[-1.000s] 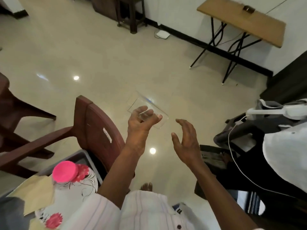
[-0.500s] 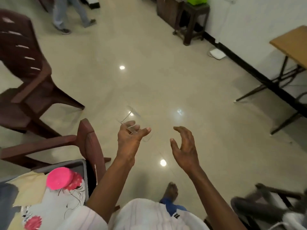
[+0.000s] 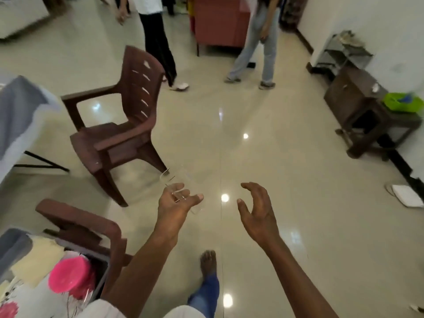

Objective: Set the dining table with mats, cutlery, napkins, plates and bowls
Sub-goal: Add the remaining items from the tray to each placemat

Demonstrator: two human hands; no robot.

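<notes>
table with grey cloth [image 3: 20, 115]: far left, well apart, left hand nearer | left hand [image 3: 176, 205]: grasping clear see-through tumbler [image 3: 181, 180] | right hand [image 3: 257, 214]: empty, fingers loosely bent | tumbler: long axis tilted, pointing up-left beyond fingers

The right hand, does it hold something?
No, the right hand is empty, its fingers loosely curled in the air; only the left hand grips a clear glass.

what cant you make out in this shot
Head view:
Clear glass in the left hand: see-through, partly covered by fingers, so its outline fades into the floor.
Table: cut by the left edge and blurred; its top is unseen.
Bin: cut by the bottom-left corner; pink round item hides what lies below.
</notes>
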